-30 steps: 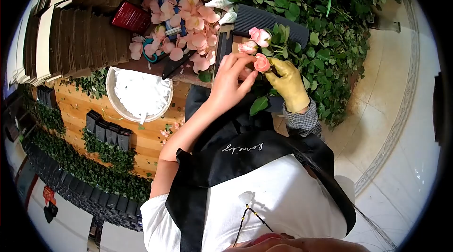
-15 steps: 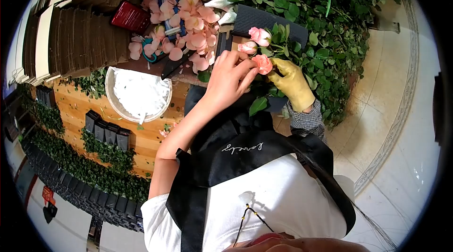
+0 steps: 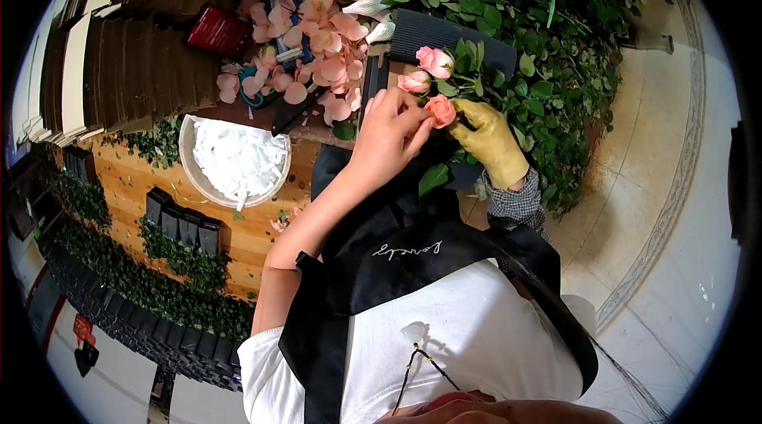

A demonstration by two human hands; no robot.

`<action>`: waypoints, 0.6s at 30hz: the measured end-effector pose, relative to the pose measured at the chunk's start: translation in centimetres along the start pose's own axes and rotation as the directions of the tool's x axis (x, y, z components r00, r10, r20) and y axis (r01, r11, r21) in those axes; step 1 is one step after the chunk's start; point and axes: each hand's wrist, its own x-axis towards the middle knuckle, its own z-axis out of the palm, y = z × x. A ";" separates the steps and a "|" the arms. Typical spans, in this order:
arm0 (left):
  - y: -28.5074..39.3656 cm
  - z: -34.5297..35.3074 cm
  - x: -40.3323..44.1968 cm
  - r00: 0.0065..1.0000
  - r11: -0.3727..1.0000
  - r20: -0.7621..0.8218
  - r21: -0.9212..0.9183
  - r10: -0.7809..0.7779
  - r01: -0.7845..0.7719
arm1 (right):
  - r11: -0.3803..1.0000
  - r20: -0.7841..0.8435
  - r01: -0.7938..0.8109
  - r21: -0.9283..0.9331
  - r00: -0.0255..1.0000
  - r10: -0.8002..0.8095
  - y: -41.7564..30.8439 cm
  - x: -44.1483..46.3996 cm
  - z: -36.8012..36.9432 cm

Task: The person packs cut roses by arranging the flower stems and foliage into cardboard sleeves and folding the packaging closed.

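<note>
A coral-pink rose (image 3: pixel 441 111) is between my two hands. My bare left hand (image 3: pixel 390 134) has its fingers bent and pinched at the flower's left edge. On the other side, my right hand (image 3: pixel 490 142), in a yellow glove, holds the rose from just beneath its head; the stem is mostly hidden. Two paler pink roses, one (image 3: pixel 435 61) above the other (image 3: pixel 414 82), lie just beyond my fingers, beside a dark ridged block (image 3: pixel 454 39). A green leaf (image 3: pixel 434 178) hangs below the hands.
Loose pink petals (image 3: pixel 325 39) cover the surface at upper left, near a red phone (image 3: pixel 220 30) and teal-handled scissors (image 3: pixel 252 84). A round tub (image 3: pixel 186 156) holds white pieces. Leafy stems (image 3: pixel 556 91) are heaped at right. Cardboard stacks (image 3: pixel 151 67) stand at far left.
My left hand first drew back slightly leftward from the rose, then its fingers returned to the flower's edge. The rose and my gloved hand shifted only a little.
</note>
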 end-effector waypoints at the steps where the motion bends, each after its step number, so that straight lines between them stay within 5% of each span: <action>1: 0.1 0.3 -0.2 0.995 0.994 -0.037 -0.063 -0.089 0.087 | 0.999 0.018 -0.039 0.017 0.999 0.038 -0.1 0.0 -0.1; 6: 1.0 0.5 -0.2 0.978 0.984 -0.124 -0.074 -0.170 0.161 | 0.999 0.005 -0.045 0.028 0.999 0.045 1.0 0.0 0.4; 9: 0.5 1.0 -0.2 0.984 0.989 -0.125 -0.087 -0.126 0.116 | 0.987 -0.043 0.138 -0.088 0.989 -0.142 1.0 -0.1 0.4; 18: -0.9 0.1 -0.3 0.990 0.978 0.037 -0.157 -0.133 0.137 | 0.980 0.006 0.158 -0.122 0.987 -0.159 0.7 0.3 0.1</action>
